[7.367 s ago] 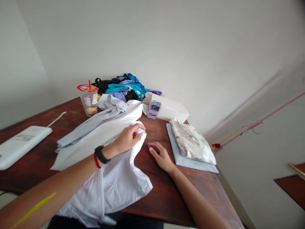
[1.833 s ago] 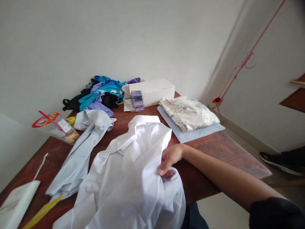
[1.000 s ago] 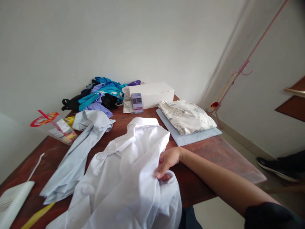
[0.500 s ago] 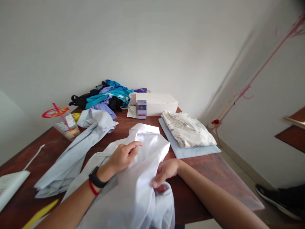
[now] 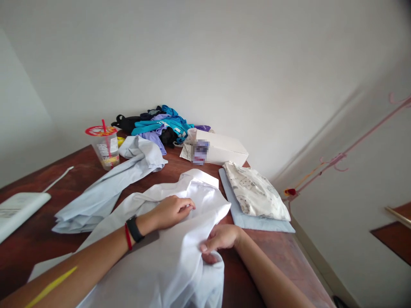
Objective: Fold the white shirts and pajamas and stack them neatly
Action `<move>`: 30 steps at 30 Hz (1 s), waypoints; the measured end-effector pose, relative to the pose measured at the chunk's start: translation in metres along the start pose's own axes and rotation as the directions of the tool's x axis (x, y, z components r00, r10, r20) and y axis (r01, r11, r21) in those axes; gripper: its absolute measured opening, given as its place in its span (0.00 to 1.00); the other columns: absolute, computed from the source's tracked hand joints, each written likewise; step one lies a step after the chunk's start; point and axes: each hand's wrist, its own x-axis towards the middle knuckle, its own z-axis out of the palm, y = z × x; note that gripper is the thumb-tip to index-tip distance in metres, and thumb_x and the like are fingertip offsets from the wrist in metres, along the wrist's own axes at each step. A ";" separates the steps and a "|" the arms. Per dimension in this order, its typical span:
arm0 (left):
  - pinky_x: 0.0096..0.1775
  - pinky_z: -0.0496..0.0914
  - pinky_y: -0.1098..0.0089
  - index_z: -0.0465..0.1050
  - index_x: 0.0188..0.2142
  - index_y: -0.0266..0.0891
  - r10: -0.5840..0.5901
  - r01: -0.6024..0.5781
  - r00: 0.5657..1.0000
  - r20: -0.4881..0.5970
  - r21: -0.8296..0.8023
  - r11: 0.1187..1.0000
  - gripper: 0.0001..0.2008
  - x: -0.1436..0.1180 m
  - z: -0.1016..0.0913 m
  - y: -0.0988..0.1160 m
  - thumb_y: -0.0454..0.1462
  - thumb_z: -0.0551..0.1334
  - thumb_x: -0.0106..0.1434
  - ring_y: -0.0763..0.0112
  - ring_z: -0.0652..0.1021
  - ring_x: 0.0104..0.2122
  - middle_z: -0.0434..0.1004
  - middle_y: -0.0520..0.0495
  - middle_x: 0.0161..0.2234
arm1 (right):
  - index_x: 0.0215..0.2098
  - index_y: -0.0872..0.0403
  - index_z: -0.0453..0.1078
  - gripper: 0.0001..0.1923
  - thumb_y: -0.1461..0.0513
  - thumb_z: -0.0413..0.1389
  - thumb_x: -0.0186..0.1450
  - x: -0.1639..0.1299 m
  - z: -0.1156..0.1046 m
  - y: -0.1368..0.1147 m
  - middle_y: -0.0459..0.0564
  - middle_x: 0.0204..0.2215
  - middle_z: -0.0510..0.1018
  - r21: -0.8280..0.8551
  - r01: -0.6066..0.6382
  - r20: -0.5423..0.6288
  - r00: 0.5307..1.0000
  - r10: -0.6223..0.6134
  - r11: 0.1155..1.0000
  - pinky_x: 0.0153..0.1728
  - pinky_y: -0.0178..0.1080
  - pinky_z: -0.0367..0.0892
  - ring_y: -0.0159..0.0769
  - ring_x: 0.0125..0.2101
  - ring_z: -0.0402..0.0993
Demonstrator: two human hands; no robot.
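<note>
A white collared shirt [image 5: 167,256] lies rumpled on the dark wooden table [image 5: 276,252], its collar pointing away from me. My left hand [image 5: 173,210], with a black band and a red band at the wrist, rests on the shirt just below the collar, fingers curled into the cloth. My right hand [image 5: 218,239] pinches the shirt's right edge between thumb and fingers.
A pale blue shirt [image 5: 105,188] lies crumpled to the left. Two folded garments [image 5: 257,192] are stacked at the right. Behind stand a white box [image 5: 224,147], a heap of coloured clothes [image 5: 160,124] and a plastic cup with a red straw [image 5: 105,145]. A white device [image 5: 19,209] lies far left.
My left hand has come into view and settled on the shirt below the collar. My right hand keeps its grip on the shirt's edge. The view has swung to the right.
</note>
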 end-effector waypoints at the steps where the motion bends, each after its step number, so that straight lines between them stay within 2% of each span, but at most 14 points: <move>1: 0.34 0.67 0.74 0.83 0.39 0.42 -0.006 0.006 1.000 0.016 0.014 1.000 0.13 -0.001 0.000 0.001 0.31 0.58 0.67 0.70 0.79 0.28 0.82 0.54 0.27 | 0.23 0.57 0.71 0.31 0.38 0.66 0.56 0.000 0.000 0.001 0.42 0.17 0.72 0.002 0.004 0.003 1.000 -0.004 1.000 0.23 0.36 0.59 0.29 0.18 0.66; 3: 0.35 0.67 0.73 0.83 0.42 0.41 -0.019 0.017 0.997 0.076 0.032 0.999 0.15 -0.002 -0.001 0.002 0.31 0.56 0.68 0.69 0.79 0.29 0.82 0.54 0.28 | 0.23 0.57 0.71 0.30 0.39 0.66 0.57 0.000 -0.001 0.002 0.42 0.18 0.73 0.003 0.014 0.013 1.000 -0.014 1.000 0.23 0.36 0.58 0.29 0.18 0.66; 8: 0.41 0.68 0.70 0.82 0.44 0.43 -0.045 0.045 0.991 0.124 0.006 0.999 0.15 -0.001 0.001 -0.005 0.35 0.55 0.72 0.64 0.83 0.39 0.86 0.52 0.39 | 0.23 0.58 0.71 0.32 0.37 0.65 0.58 -0.001 -0.001 0.002 0.42 0.17 0.72 -0.024 0.002 0.032 0.999 -0.001 1.000 0.26 0.37 0.59 0.29 0.19 0.65; 14: 0.44 0.69 0.68 0.82 0.44 0.48 -0.064 0.058 0.967 0.245 0.031 0.998 0.13 0.004 0.008 -0.021 0.40 0.57 0.71 0.62 0.83 0.42 0.86 0.51 0.42 | 0.23 0.57 0.69 0.33 0.35 0.64 0.57 -0.004 0.003 -0.004 0.41 0.18 0.71 -0.032 -0.016 -0.011 1.000 0.015 0.999 0.25 0.36 0.58 0.28 0.19 0.64; 24: 0.45 0.69 0.66 0.82 0.45 0.47 -0.096 0.088 0.962 0.255 0.045 0.995 0.15 0.004 0.005 -0.016 0.41 0.55 0.72 0.59 0.83 0.44 0.86 0.50 0.44 | 0.23 0.57 0.70 0.32 0.37 0.63 0.60 -0.004 0.002 -0.004 0.42 0.18 0.71 -0.028 0.032 0.015 0.999 -0.032 0.999 0.27 0.37 0.60 0.29 0.21 0.66; 30: 0.44 0.69 0.66 0.82 0.45 0.46 -0.102 0.093 0.959 0.264 0.045 0.995 0.16 0.005 0.003 -0.014 0.42 0.55 0.72 0.58 0.83 0.44 0.86 0.49 0.44 | 0.24 0.57 0.71 0.31 0.37 0.64 0.60 -0.005 0.001 -0.003 0.43 0.19 0.72 -0.018 0.005 0.008 1.000 -0.005 1.000 0.28 0.37 0.60 0.30 0.22 0.67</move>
